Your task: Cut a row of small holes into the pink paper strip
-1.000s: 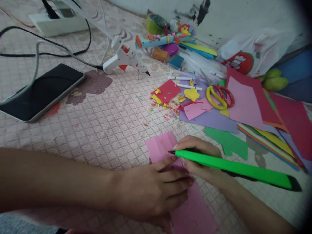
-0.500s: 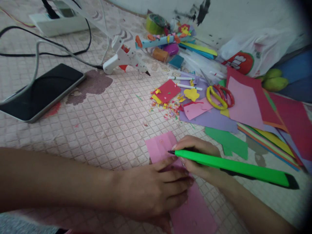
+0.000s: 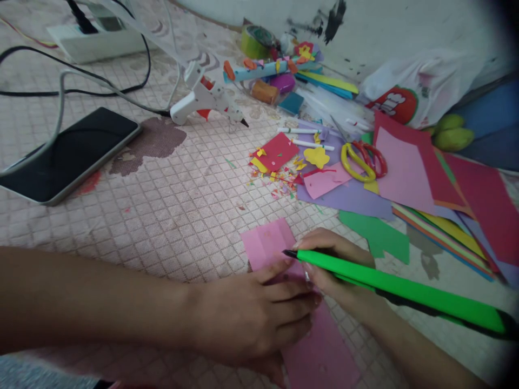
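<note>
My left hand [image 3: 247,316] lies palm down across a strip of pink paper [image 3: 320,351], its fingers stretched out and a little apart, holding it against the tablecloth. Faint crease lines cross the strip's far end. In my right hand [image 3: 338,243] a bright green pen [image 3: 389,281] with a black tip is pinched between thumb and fingers. The pen slants down to the left, and its tip is over the pink paper near my left index fingertip. Whether the tip touches the paper I cannot tell. My left hand covers the strip's middle.
Red-and-yellow-handled scissors [image 3: 360,162] lie on coloured paper sheets beside paper scraps [image 3: 279,181]. A white glue gun [image 3: 203,97] stands farther back. A phone [image 3: 81,146] and a power strip [image 3: 97,40] with cables are at the left. A plastic bag [image 3: 425,86] rests by the wall.
The pen's tip has shifted slightly right, and its rear end has swung lower and farther right with my right hand. My left hand and the pink paper look still.
</note>
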A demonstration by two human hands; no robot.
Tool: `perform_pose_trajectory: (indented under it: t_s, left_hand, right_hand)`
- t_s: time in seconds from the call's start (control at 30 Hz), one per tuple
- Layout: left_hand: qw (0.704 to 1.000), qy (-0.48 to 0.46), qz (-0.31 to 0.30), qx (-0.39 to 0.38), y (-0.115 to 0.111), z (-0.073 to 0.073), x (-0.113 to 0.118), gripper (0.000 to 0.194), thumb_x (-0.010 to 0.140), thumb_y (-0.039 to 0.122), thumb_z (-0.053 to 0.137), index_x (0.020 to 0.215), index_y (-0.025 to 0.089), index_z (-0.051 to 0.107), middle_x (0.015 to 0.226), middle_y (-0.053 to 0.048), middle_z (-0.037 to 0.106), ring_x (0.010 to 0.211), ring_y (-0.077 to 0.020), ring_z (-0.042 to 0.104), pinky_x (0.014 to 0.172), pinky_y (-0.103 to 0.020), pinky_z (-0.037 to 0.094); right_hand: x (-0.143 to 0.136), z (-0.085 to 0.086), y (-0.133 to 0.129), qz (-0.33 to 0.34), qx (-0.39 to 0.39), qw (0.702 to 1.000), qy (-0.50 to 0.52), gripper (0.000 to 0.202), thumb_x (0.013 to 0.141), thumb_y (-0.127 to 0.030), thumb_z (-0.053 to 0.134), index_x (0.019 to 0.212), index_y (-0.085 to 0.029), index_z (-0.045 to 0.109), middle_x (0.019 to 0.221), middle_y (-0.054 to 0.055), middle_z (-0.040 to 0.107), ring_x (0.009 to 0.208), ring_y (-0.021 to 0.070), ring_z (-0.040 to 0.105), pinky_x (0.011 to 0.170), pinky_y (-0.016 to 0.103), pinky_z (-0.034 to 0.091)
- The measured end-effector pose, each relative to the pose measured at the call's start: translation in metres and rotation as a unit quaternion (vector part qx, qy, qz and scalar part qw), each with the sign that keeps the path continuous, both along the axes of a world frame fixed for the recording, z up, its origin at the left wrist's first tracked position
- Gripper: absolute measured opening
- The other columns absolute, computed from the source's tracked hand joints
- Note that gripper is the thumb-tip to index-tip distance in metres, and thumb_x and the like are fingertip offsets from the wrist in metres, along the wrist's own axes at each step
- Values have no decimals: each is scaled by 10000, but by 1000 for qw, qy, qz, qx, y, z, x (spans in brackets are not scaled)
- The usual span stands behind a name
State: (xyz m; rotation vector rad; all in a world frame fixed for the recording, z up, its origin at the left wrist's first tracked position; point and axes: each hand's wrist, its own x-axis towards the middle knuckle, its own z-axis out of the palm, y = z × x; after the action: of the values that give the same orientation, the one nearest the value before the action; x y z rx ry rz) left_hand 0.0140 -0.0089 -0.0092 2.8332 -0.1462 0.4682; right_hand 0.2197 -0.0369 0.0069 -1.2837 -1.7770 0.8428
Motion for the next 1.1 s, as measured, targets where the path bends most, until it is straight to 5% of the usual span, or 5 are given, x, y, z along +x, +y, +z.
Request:
perform_pose_trajectory:
  t_s: [1.1]
  left_hand:
    - [1000,6,5,-6,0,3,-1,524,959,482,458,1301,97,555,1428,-122,504,1339,-272,436,1190,-447,238]
  right_hand:
    - [-1,-4,-2,26,-10,1000,-9,269,825,-67,570,985,-271,640,897,-19,666,841,136,633,715,268,510]
